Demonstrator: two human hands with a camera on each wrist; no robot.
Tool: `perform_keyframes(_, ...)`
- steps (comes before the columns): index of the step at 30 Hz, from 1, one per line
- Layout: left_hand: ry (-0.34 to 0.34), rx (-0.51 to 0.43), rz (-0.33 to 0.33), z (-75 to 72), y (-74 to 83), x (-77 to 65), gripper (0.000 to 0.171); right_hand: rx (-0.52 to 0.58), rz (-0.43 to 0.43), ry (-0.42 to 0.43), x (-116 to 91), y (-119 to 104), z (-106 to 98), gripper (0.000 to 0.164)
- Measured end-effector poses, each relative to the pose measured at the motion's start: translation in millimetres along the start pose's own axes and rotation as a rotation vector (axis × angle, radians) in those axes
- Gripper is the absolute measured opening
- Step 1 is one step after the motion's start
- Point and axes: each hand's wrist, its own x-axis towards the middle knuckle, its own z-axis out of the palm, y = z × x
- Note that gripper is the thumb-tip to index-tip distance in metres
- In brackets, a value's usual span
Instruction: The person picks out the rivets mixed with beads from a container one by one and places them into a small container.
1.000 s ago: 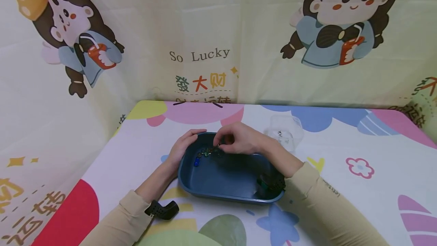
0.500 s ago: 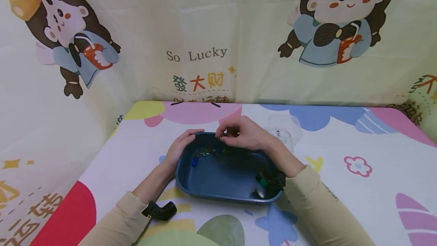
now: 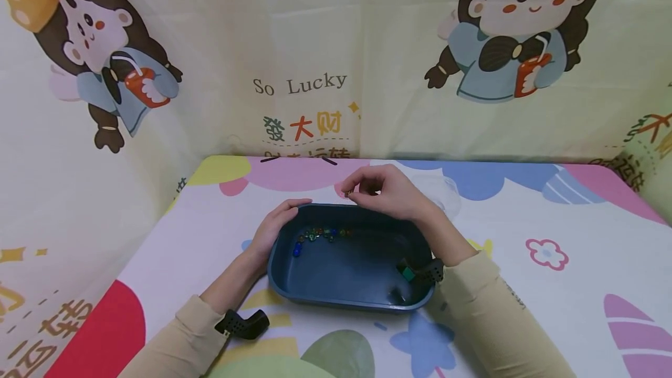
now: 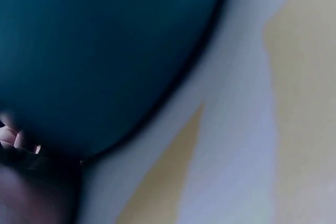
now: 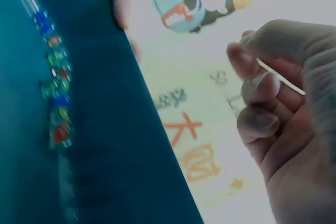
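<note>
A dark blue basin (image 3: 346, 305) stands on the table in the head view. My left hand (image 3: 270, 235) holds its rear left corner, fingers along the outer wall and thumb at the rim. Several coloured glass marbles (image 3: 315, 234) lie in a row at the basin's rear left, showing blue, green and orange in the right wrist view. My right hand (image 3: 385, 191) is raised just beyond the rear rim, thumb and index fingertip pinching a small brownish marble (image 3: 347, 193), mostly covered by the fingertips. In the left wrist view the basin's wall (image 4: 110, 66) fills the upper left.
A clear plastic box (image 3: 448, 197) stands behind the right hand, which partly hides it. The tablecloth (image 3: 525, 319) is printed with coloured shapes. A printed curtain (image 3: 315, 28) hangs along the table's far edge and the left side.
My right hand has lifted a marble from the basin's rear and moved up and right, past the rear rim. The row of marbles now shows in full. The left hand keeps its hold.
</note>
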Motion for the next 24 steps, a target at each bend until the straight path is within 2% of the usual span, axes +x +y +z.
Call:
perform_keyframes(8,-0.008,-0.009,-0.003,0.0,0.6,0.3,0.044,-0.027,0.111,0.069,-10,-4,-26,0.017)
perform_keyframes(16,-0.016,-0.006,0.009,-1.4,-0.7,0.4,0.045,-0.028,0.208,0.133,-19,-4,-41,0.017)
perform_keyframes(24,-0.008,0.004,0.009,-1.1,-1.1,-0.2,0.044,-0.031,0.228,0.167,-30,3,-54,0.015)
